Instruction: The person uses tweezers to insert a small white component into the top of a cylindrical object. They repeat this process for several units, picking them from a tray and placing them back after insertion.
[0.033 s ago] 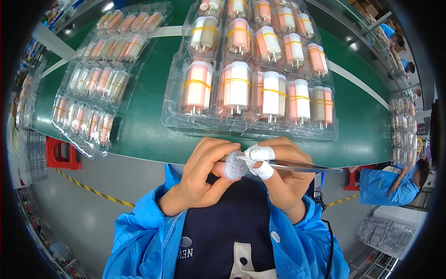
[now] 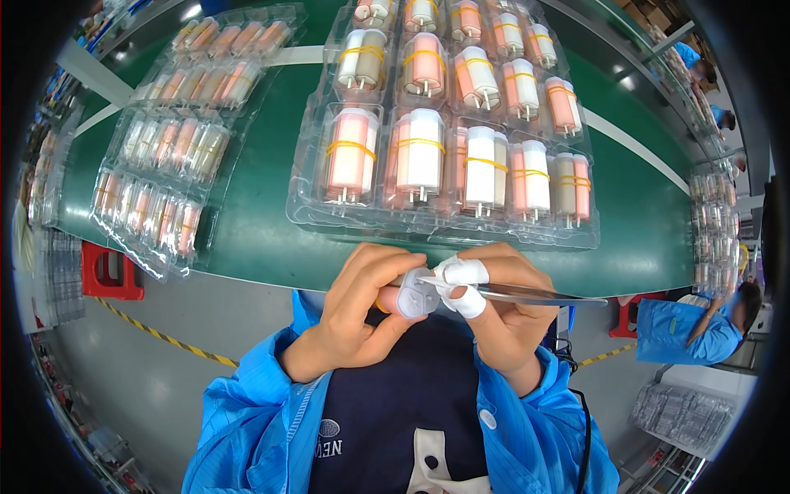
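Note:
In front of my chest, my left hand (image 2: 354, 309) is closed round a small bundle of tubes (image 2: 417, 298), its pale grey rounded end facing right. A bit of yellow band shows beside that hand's fingers. White tape wraps the thumb and a finger of my right hand (image 2: 510, 300), which pinches a slim pair of metal tweezers (image 2: 539, 293). The tweezers' tip meets the grey end of the bundle; exactly what it grips there is too small to tell. Beyond my hands lies a clear plastic tray (image 2: 362, 221) of banded pink, white and grey cylinders (image 2: 424, 152) with thin white prongs.
More filled clear trays (image 2: 164, 169) lie on the left of the green table (image 2: 255, 198). Red stools (image 2: 113, 284) stand below its edge. At the far right is a co-worker in a blue smock (image 2: 683, 329), near stacked trays (image 2: 683, 416). A black cable (image 2: 586, 428) hangs by my right sleeve.

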The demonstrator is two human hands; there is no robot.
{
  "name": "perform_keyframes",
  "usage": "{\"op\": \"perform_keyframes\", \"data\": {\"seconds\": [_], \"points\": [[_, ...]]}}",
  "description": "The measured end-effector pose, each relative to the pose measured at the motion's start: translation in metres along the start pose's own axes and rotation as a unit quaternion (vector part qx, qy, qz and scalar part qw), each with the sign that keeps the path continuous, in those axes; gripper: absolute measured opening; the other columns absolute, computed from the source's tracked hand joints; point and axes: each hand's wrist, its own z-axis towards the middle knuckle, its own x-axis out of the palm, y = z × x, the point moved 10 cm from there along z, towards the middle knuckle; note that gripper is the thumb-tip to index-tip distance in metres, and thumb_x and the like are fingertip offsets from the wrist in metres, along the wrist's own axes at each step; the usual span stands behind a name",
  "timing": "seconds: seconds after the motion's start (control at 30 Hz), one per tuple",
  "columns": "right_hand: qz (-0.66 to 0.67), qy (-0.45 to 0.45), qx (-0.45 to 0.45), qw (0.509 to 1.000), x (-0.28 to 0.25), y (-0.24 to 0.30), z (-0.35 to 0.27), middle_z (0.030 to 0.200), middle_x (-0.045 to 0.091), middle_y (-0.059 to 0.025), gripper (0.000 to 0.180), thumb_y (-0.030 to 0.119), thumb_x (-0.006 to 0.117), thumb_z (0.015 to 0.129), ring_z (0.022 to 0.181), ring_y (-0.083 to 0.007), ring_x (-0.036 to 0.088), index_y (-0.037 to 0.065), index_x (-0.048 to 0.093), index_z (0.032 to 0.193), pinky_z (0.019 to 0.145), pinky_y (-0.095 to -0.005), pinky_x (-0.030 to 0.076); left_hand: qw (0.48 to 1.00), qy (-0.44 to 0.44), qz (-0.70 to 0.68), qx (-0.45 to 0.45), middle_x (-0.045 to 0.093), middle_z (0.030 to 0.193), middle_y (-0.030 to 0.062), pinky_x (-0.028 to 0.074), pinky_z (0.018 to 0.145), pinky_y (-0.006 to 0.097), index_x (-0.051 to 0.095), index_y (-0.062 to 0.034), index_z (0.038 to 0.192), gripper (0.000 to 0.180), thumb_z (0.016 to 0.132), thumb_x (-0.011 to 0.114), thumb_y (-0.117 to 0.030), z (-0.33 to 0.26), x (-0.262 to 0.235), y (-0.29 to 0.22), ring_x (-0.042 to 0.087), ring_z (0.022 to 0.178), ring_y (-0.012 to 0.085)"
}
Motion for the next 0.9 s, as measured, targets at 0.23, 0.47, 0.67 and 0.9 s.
{"op": "perform_keyframes", "data": {"seconds": [0.23,0.47,0.67,0.9], "points": [[0.02,-0.01,0.003,1.0,-0.0004,0.002,0.0011,0.085,0.066,-0.0162,0.017,0.0,0.071,0.076,0.074,-0.0201,0.065,-0.003,0.067,0.093,0.063,-0.0273,0.051,1.0,-0.003,-0.005,0.011,0.06,0.101,0.0189,0.046,0.076,0.036,0.055,0.006,0.115,0.049,0.07,0.074,-0.005,0.0017,-0.0015,-0.0025,0.058,0.087,0.0311],[0.011,0.0,0.006,1.0,0.0005,-0.0014,0.001,0.086,0.066,-0.0162,0.019,0.001,0.071,0.076,0.075,-0.02,0.064,-0.002,0.067,0.094,0.064,-0.0272,0.05,1.0,-0.005,0.007,0.008,0.06,0.1,0.0186,0.046,0.076,0.037,0.055,0.0057,0.114,0.049,0.07,0.074,-0.005,0.0022,-0.0016,-0.002,0.058,0.086,0.0307],[0.021,-0.013,0.003,1.0,-0.0016,-0.0007,0.0004,0.085,0.067,-0.0161,0.017,0.001,0.071,0.076,0.074,-0.0204,0.065,-0.002,0.067,0.092,0.063,-0.0277,0.051,1.0,-0.005,0.001,0.007,0.06,0.1,0.0185,0.046,0.076,0.036,0.056,0.0059,0.114,0.049,0.07,0.074,-0.006,0.0026,-0.0019,-0.0013,0.059,0.086,0.0307],[-0.033,0.003,-0.021,0.999,0.0016,0.0052,0.0038,0.083,0.067,-0.0159,0.017,0.001,0.071,0.074,0.072,-0.0215,0.066,-0.002,0.067,0.09,0.062,-0.028,0.052,1.0,-0.009,-0.009,-0.003,0.061,0.101,0.019,0.046,0.075,0.036,0.056,0.007,0.114,0.049,0.07,0.074,-0.007,0.0032,-0.0026,0.0005,0.059,0.086,0.0308]]}}
